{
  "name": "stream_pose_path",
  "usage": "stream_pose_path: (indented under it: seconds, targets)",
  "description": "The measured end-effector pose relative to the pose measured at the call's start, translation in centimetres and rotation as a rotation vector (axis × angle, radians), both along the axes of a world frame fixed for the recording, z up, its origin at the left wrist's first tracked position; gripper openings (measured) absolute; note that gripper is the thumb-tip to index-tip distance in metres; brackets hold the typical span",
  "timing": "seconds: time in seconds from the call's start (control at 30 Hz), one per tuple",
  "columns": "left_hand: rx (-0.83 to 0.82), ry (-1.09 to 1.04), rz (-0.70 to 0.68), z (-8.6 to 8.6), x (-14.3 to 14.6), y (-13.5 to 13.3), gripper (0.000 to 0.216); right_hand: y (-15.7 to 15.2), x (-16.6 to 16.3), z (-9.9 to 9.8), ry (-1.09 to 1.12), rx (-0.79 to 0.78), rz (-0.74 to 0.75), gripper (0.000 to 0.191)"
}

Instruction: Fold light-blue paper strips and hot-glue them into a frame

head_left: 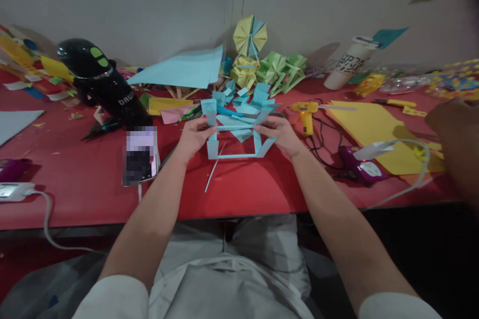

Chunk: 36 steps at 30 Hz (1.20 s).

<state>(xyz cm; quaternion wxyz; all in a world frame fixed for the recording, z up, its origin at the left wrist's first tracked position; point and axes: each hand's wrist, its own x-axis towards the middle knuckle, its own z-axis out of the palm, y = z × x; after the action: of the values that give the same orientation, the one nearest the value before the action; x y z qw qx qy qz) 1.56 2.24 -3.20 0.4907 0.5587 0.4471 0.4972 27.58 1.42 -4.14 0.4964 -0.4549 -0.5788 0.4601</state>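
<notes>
Between both hands is a light blue folded-paper frame (239,156), held up above the red table with its thin bars running left to right. My left hand (194,137) pinches its left side, thumb pressed near a bar's end. On the opposite side my right hand (279,134) grips it between thumb and fingers. Loose blue paper pieces (243,134) lie just behind the frame. A thin white strip (211,179) slants below its left corner. To the right of my right hand stands a yellow glue gun (305,114).
A phone (140,154) and a black bottle (112,87) are at the left. Yellow paper sheets (377,129) and a purple power socket (361,164) with cables sit at the right. Folded-paper models (250,45) stand by the wall. Another person's blurred arm (456,144) shows at the right edge.
</notes>
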Motion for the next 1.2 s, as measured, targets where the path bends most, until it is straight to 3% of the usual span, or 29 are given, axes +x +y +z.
stream_pose_path:
  seconds: [0.57, 0.87, 1.2]
  targets:
    - [-0.017, -0.074, -0.002, -0.5, 0.1, 0.3, 0.031, 0.1, -0.2, -0.2, -0.043, 0.041, -0.032, 0.036]
    - [0.008, -0.018, 0.000, -0.9, -0.2, 0.7, 0.031, 0.3, -0.1, -0.5, -0.026, 0.059, -0.032, 0.027]
    - [-0.118, -0.145, -0.078, 0.1, 0.4, 0.0, 0.030, 0.2, -0.3, -0.7, 0.018, 0.030, -0.003, 0.029]
